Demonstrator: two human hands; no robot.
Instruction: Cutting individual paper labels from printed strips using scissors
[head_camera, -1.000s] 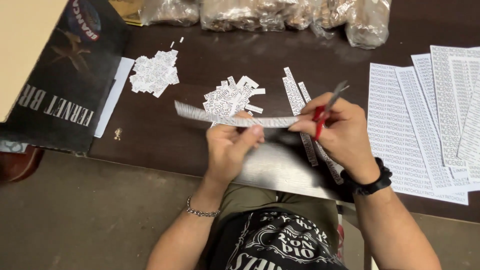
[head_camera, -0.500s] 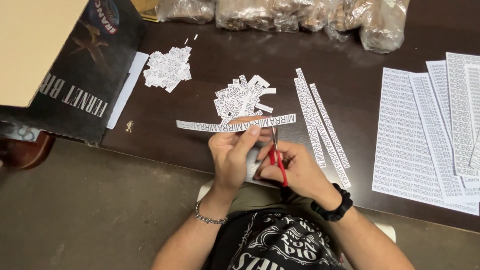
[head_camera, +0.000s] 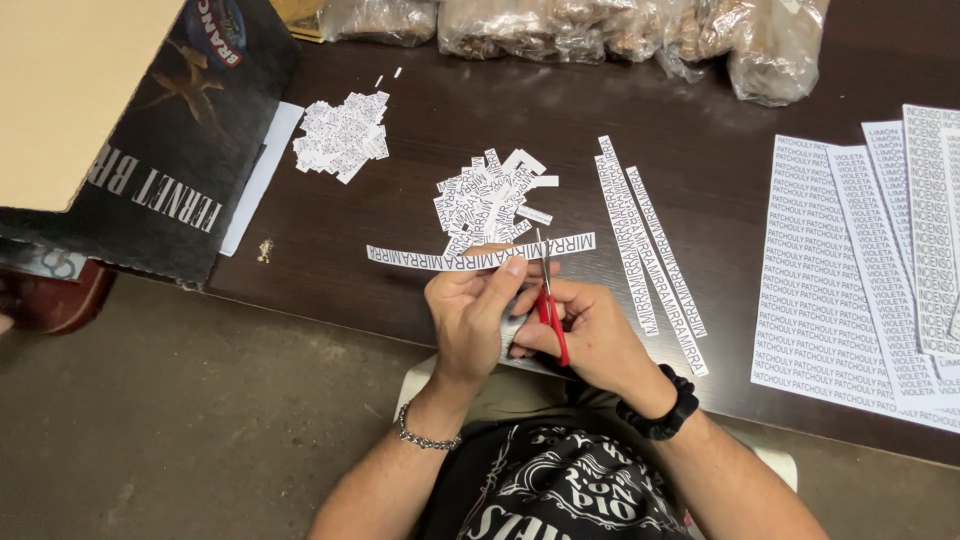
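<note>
Just below the middle of the frame, the left hand (head_camera: 475, 305) pinches a long narrow strip of white paper printed with black lettering (head_camera: 455, 258), thumb and fingers closed on it near its centre so that it stretches level to the left and right above the dark brown wooden table (head_camera: 640, 120). The right hand (head_camera: 590, 335), just beside the left and touching it, is closed around the red handles of a pair of small scissors (head_camera: 548, 300); the metal blades point toward the top of the frame and meet the strip right of the left thumb. How far the blades gape cannot be told.

Directly above the strip lies a loose pile of small cut paper labels (head_camera: 490, 200), and a second pile of the same snippets (head_camera: 342, 135) sits toward the upper left. Two more long printed strips (head_camera: 650, 255) lie slanted right of centre. Overlapping printed white sheets (head_camera: 860, 270) cover the right edge. A black printed cardboard box (head_camera: 170, 150) fills the upper left, and clear plastic bags of brownish contents (head_camera: 600, 30) line the top edge
</note>
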